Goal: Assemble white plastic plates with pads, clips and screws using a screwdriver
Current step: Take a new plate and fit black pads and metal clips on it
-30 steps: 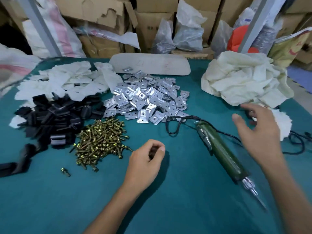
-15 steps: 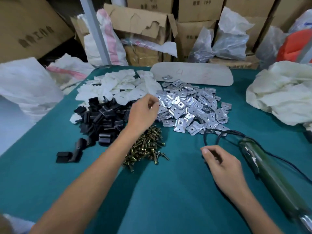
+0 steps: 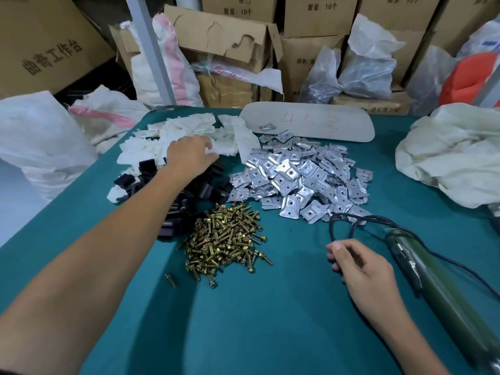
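From my remote seat I see the left hand (image 3: pixel 190 155) stretched far forward over the heap of small black pads (image 3: pixel 200 189). Its fingertips (image 3: pixel 211 154) touch the near edge of the pile of flat white plastic plates (image 3: pixel 176 135), which lies at the far left of the teal-covered table (image 3: pixel 270 326). The fingers are bent down onto one white piece, but I cannot tell if they pinch it or only touch it.

The right hand (image 3: pixel 361 267) rests on the teal cover near the front, palm down. Its fingers are loosely curled and I see nothing held in them. Just beside it, on its right, lies the long dark-green electric screwdriver (image 3: pixel 438 288). Its black cable (image 3: pixel 349 223) makes loops behind the hand and touches the nearest pieces of the heap of shiny silver metal clips (image 3: pixel 297 174) in the middle of the table.

The heap of brass-coloured screws (image 3: pixel 224 239) is in front of the black pads, between the two arms. One single screw (image 3: pixel 170 280) lies apart, near the front left of this heap.

Behind the clips lies a flat beige oblong board with red writing (image 3: pixel 324 115), and one clip rests on it. A crumpled cream-coloured bag (image 3: pixel 454 152) is at the right edge. Brown cardboard boxes (image 3: pixel 319 17) stand stacked behind the table.
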`<action>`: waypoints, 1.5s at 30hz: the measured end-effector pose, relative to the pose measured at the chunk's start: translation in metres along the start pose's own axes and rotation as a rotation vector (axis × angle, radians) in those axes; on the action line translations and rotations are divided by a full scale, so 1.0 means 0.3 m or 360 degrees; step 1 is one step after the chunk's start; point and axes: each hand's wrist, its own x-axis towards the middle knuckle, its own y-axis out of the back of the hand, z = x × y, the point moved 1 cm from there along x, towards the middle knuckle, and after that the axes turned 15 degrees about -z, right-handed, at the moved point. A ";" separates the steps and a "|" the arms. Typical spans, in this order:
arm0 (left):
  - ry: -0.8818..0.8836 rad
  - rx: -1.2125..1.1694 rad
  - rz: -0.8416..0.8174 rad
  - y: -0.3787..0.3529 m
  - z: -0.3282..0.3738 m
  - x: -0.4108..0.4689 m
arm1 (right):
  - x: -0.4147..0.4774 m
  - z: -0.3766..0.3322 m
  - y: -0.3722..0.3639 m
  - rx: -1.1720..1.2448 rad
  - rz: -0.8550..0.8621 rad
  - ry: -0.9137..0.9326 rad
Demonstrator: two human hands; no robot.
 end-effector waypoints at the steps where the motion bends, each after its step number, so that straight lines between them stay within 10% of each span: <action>1: -0.0042 0.0007 0.0075 0.027 -0.003 -0.014 | 0.001 0.001 0.001 0.0004 0.0003 0.0002; 9: -0.0142 -0.0692 0.0611 0.265 -0.018 -0.141 | 0.004 0.009 -0.002 0.0007 -0.0014 -0.0001; 14: -0.0252 -0.1562 0.0245 0.288 0.051 -0.237 | 0.004 0.003 -0.002 0.0018 -0.0010 0.0003; 28: -0.0211 -0.2390 -0.0636 -0.043 0.318 -0.581 | -0.012 -0.047 0.002 0.0465 -0.0077 0.0108; 35: -0.0429 -0.2166 -0.1153 -0.257 0.478 -0.821 | -0.016 -0.045 0.026 0.0657 0.0004 0.0008; 45: -0.0351 -0.2206 -0.1169 -0.286 0.497 -0.828 | -0.018 -0.067 0.043 0.0830 -0.0075 -0.0033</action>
